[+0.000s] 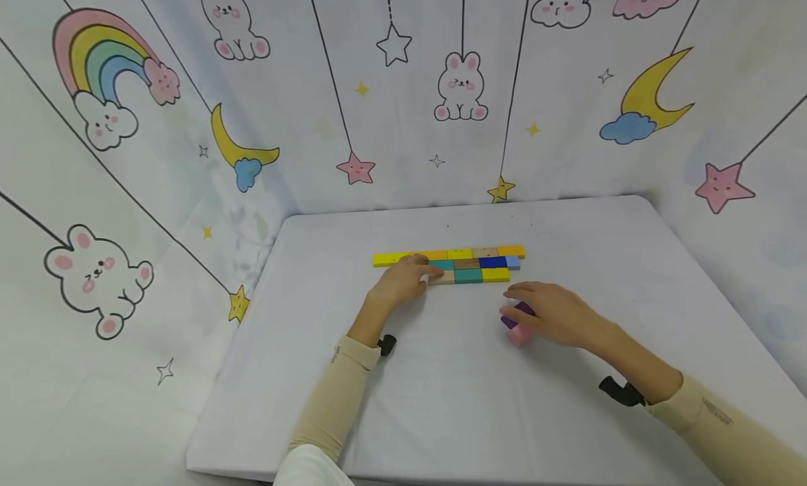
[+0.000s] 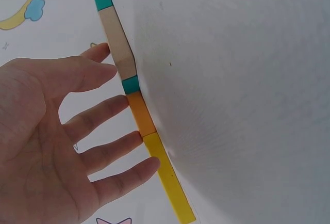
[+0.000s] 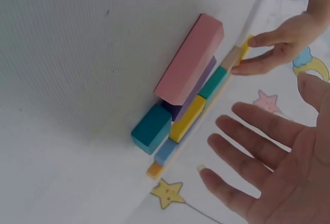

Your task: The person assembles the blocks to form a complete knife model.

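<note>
Colored blocks lie in a flat cluster of several rows; a yellow block (image 1: 496,274) and a teal block (image 1: 468,276) form part of the front row. My left hand (image 1: 403,279) is at the cluster's left side, its loosely extended fingers touching or very near a plain wooden block (image 2: 118,43), an orange block (image 2: 142,115) and a long yellow block (image 2: 170,180). Fingers spread, my right hand (image 1: 561,314) hovers beside loose blocks: a pink block (image 3: 191,61), a purple block (image 3: 198,87) and a teal block (image 3: 153,127). In the head view it partly hides these.
White cloth (image 1: 441,402) covers the table. Behind it hangs a backdrop (image 1: 403,122) printed with rabbits, stars and moons. The cluster's back row ends at the right with an orange block (image 1: 511,251), and a light blue block (image 1: 513,262) sits just in front of it.
</note>
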`<state>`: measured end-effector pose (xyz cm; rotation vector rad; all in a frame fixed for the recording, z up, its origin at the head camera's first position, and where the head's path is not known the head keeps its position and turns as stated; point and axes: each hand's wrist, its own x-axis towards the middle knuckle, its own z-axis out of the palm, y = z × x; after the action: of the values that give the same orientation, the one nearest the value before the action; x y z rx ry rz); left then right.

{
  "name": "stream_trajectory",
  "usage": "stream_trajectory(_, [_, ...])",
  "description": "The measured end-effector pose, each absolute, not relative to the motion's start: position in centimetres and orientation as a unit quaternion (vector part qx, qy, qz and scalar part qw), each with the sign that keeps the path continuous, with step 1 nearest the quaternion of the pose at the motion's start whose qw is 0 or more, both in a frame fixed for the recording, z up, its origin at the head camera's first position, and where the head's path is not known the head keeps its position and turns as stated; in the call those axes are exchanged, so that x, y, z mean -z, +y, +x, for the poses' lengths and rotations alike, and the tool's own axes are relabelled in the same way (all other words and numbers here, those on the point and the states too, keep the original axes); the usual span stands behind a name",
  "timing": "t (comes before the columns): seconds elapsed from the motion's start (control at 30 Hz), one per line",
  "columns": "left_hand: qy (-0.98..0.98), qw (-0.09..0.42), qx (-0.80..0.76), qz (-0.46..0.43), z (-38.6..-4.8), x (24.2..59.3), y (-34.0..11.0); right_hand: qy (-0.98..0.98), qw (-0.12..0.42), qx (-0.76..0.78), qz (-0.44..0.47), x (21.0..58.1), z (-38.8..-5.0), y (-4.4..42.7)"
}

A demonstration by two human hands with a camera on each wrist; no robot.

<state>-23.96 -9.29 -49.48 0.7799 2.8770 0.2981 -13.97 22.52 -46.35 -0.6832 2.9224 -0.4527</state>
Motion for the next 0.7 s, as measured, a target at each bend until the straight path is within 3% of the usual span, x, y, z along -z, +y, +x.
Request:
stream_trajectory(0.47, [0.956, 0.067, -0.105, 0.264, -24.0, 49.3, -9.8, 0.940, 0.020, 0.155, -0.303, 47.1, -11.7, 22.7])
stream_trajectory(0.7, [0.955, 0.068, -0.089, 0.274, -23.9, 49.4, -9.3, 0.946, 0.028, 0.152, -0.285, 47.5, -10.6, 23.8])
